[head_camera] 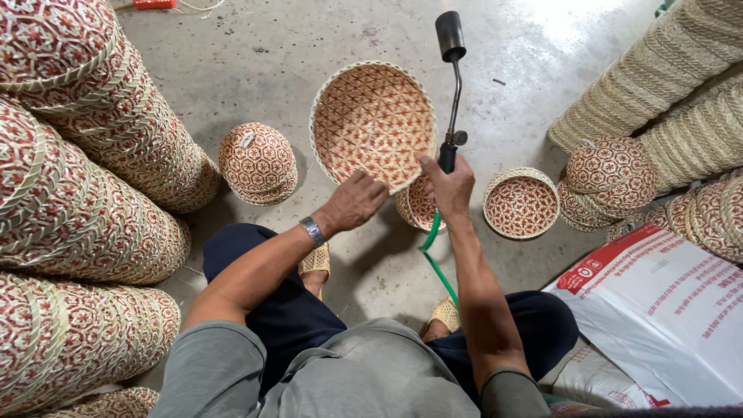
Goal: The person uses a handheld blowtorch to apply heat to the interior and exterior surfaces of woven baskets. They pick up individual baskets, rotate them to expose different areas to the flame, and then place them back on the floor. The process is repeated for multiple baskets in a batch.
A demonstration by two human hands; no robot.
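Basket (374, 124), a woven red-and-tan bowl, stands tilted on its rim on the floor, its hollow facing me. My left hand (354, 203) curls over its near edge, fingers closed on the rim. I judge it light, springy and easily scorched; the rim looks like the firm place to hold. My right hand (449, 188) is wrapped around a torch (450, 85), nozzle beyond the basket.

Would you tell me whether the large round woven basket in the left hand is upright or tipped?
Tipped: the large round woven basket, held by the left hand, shows its empty inside to the camera.
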